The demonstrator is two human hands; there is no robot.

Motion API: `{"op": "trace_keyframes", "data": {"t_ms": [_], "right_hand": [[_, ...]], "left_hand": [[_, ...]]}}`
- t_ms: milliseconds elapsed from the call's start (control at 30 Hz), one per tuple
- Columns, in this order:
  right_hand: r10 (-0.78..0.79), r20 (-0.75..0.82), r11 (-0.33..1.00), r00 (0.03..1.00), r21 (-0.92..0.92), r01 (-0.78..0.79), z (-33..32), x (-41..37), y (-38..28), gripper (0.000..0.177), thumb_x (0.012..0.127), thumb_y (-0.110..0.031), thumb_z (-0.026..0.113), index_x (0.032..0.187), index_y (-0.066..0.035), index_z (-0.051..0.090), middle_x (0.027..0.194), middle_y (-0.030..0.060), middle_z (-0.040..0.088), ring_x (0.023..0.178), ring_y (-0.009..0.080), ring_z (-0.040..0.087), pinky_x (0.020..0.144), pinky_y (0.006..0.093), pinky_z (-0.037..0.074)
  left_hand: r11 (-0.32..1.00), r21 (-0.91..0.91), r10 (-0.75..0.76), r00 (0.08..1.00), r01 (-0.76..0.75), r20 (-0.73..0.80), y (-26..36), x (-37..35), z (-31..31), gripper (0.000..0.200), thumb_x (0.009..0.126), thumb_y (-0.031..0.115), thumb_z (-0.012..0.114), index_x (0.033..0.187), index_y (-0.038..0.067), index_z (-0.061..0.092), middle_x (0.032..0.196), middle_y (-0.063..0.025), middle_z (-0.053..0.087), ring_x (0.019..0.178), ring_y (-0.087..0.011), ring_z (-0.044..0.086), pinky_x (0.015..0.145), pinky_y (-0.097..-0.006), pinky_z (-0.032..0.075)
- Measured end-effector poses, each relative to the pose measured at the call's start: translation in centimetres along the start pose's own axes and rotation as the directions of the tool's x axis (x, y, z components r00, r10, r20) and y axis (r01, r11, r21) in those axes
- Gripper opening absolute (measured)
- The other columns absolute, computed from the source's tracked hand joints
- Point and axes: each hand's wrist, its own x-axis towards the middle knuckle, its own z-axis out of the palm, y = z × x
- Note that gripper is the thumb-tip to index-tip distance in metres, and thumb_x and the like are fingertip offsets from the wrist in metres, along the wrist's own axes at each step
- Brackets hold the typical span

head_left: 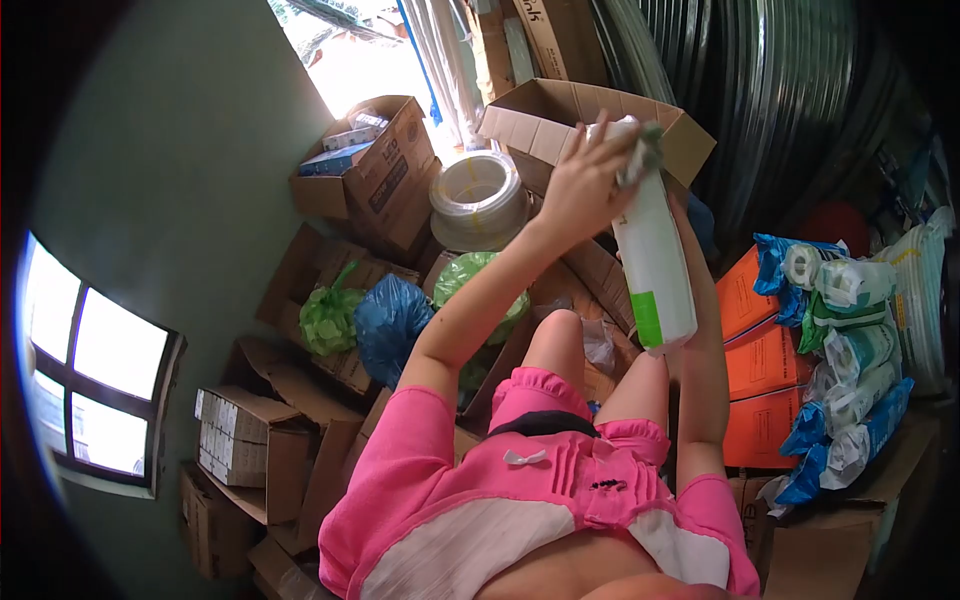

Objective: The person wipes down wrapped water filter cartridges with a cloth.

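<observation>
Raised in front of me is a long white box with a bright green band near its lower end, tilted slightly. My left hand is at the box's upper end, its fingers bent over a crumpled grey-white cloth that lies against the box. My right forearm runs up behind the box's right side. The box hides my right hand and its fingers, though that arm appears to support it. Just beyond both hands stands an open cardboard box.
Green bags and a blue bag lie left among cartons. A coil of clear tubing stands near an LED carton. To the right are orange boxes and plastic-wrapped rolls. Large hose coils fill the back right.
</observation>
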Motion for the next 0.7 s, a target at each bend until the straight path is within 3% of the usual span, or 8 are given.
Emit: {"op": "trace_keyframes", "data": {"t_ms": [100,133,233,333,467,567,667,700], "right_hand": [[-0.066,-0.014,0.994,0.998,-0.087,0.065,0.7,-0.1,0.3,0.056,0.099,-0.057,0.047,0.129,-0.011,0.060,0.094,0.0091,0.071,0.068,0.0194,0.071,0.056,0.0308,0.059],[-0.049,-0.059,0.998,0.997,0.032,0.051,0.8,0.0,0.1,0.058,0.099,-0.058,0.047,0.128,-0.011,0.060,0.094,0.0094,0.071,0.068,0.0205,0.071,0.056,0.0318,0.060],[0.004,0.032,0.996,0.999,0.091,-0.007,-2.7,1.7,0.2,0.059,0.098,-0.060,0.046,0.128,-0.011,0.060,0.094,0.0099,0.071,0.068,0.0218,0.071,0.055,0.0332,0.060],[0.004,0.079,0.998,0.997,0.066,-0.009,-4.0,2.1,0.2,0.061,0.098,-0.061,0.045,0.128,-0.010,0.060,0.094,0.0104,0.071,0.068,0.0231,0.071,0.055,0.0345,0.060],[0.012,0.114,1.000,0.993,0.015,-0.014,-4.4,2.6,0.3,0.063,0.097,-0.063,0.044,0.127,-0.010,0.059,0.094,0.0111,0.070,0.068,0.0248,0.071,0.054,0.0363,0.060],[0.054,0.187,0.998,0.981,-0.025,-0.050,-5.3,3.8,0.3,0.065,0.097,-0.065,0.043,0.127,-0.010,0.059,0.094,0.0116,0.070,0.068,0.0261,0.071,0.054,0.0377,0.060],[0.065,0.188,0.997,0.980,0.015,-0.069,-5.3,4.3,0.4,0.067,0.096,-0.067,0.042,0.127,-0.010,0.058,0.094,0.0129,0.069,0.070,0.0276,0.071,0.057,0.0394,0.061],[0.035,0.169,0.998,0.985,0.037,-0.042,-5.6,4.4,0.6,0.067,0.096,-0.067,0.042,0.128,-0.010,0.057,0.096,0.0130,0.068,0.072,0.0275,0.071,0.058,0.0392,0.061]], "left_hand": [[0.998,-0.032,-0.060,0.997,0.059,-0.043,-0.3,0.5,-0.2,0.030,0.089,0.018,0.063,0.116,0.007,0.070,0.145,-0.0102,0.053,0.143,-0.0388,0.036,0.117,-0.0541,0.028],[0.997,-0.051,-0.054,0.998,0.052,-0.034,-0.2,0.3,-0.2,0.030,0.090,0.018,0.063,0.117,0.008,0.070,0.146,-0.0096,0.053,0.143,-0.0383,0.036,0.118,-0.0546,0.027],[0.925,-0.317,0.293,0.927,-0.212,0.236,1.6,-3.0,-0.3,0.032,0.090,0.021,0.063,0.119,0.011,0.070,0.146,-0.0049,0.053,0.144,-0.0361,0.035,0.118,-0.0577,0.025],[0.865,-0.437,0.393,0.875,-0.247,0.284,3.3,-5.4,0.2,0.036,0.090,0.028,0.063,0.123,0.014,0.068,0.148,0.0010,0.051,0.146,-0.0323,0.033,0.118,-0.0599,0.022],[0.952,-0.138,0.302,0.920,-0.275,0.250,2.7,-3.1,-0.2,0.039,0.092,0.030,0.061,0.129,0.019,0.065,0.146,0.0013,0.053,0.146,-0.0277,0.036,0.119,-0.0578,0.020],[0.998,-0.001,0.063,0.995,-0.063,0.076,-1.1,-0.6,1.2,0.038,0.090,0.028,0.062,0.124,0.012,0.067,0.145,-0.0057,0.054,0.145,-0.0373,0.032,0.118,-0.0590,0.020],[0.989,-0.037,-0.144,0.985,0.141,-0.100,-1.9,0.1,1.9,0.031,0.089,0.015,0.063,0.119,0.009,0.067,0.144,-0.0097,0.055,0.143,-0.0422,0.034,0.119,-0.0597,0.020],[0.985,-0.093,-0.148,0.988,0.143,-0.053,-1.4,-0.3,2.3,0.033,0.089,0.016,0.063,0.121,0.009,0.067,0.145,-0.0096,0.054,0.143,-0.0421,0.034,0.118,-0.0594,0.021]]}}
